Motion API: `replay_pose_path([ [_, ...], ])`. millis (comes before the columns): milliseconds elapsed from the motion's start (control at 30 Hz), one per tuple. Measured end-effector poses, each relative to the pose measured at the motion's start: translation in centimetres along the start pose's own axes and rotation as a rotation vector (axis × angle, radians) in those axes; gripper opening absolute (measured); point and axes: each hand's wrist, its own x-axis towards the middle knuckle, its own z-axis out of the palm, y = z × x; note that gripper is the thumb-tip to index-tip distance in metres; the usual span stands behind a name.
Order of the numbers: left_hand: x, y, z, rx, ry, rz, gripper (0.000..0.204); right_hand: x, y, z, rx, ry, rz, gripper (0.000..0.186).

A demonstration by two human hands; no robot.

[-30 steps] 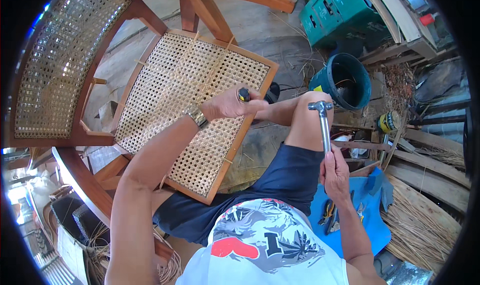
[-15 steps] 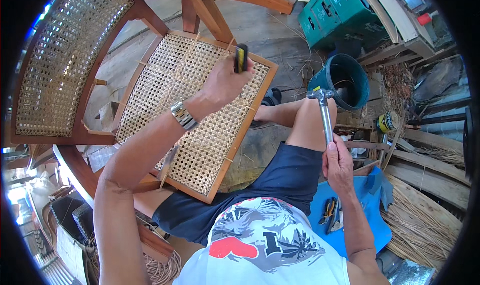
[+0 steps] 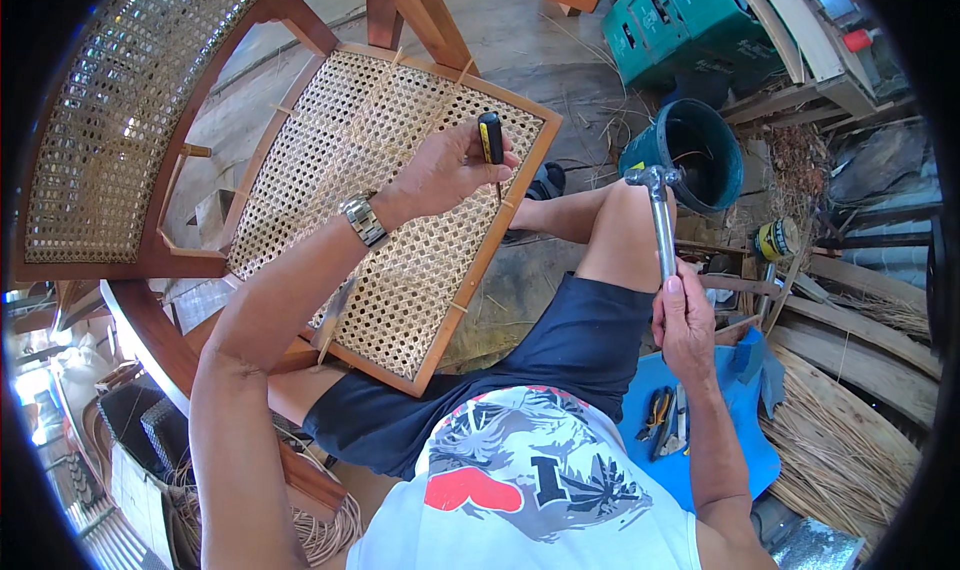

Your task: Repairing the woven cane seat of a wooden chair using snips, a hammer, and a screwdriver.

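Note:
My left hand (image 3: 452, 170) grips a screwdriver (image 3: 490, 138) with a black and yellow handle. Its thin shaft points down to the right-hand rail of a wooden chair's woven cane seat (image 3: 400, 260), close to a small peg in the groove. Whether the tip touches is too fine to tell. A few more thin pegs stick up around the seat's edge. Over my right thigh, my right hand (image 3: 685, 320) is closed around the metal handle of a hammer (image 3: 660, 215), its head raised above my knee and apart from the seat.
The chair's cane back (image 3: 130, 120) rises at the left. A green bucket (image 3: 725, 155) and green crates (image 3: 670, 30) stand beyond my knee. Pliers (image 3: 657, 415) lie on a blue sheet (image 3: 735, 460) at my right, beside cane strips (image 3: 830, 440).
My left hand has lowered the screwdriver to the seat's right rail and turned it so its handle and shaft show. The hammer in my right hand has shifted slightly right.

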Motion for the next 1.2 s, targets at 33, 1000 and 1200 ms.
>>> replay_pose_path([
  [33,0.1,0.0,0.1,0.048,0.001,-0.004,0.024,0.0,-0.1,0.0,-0.014,-0.004,0.002,0.039],
  [1000,-1.2,-1.0,1.4,0.267,-0.179,0.202,0.015,4.7,-7.9,3.0,-0.370,-0.182,-0.683,0.048],
  [1200,-1.2,2.2,-0.6,0.152,-0.364,0.088,0.034,2.2,-4.9,0.2,-0.483,-0.196,-0.520,0.022],
])
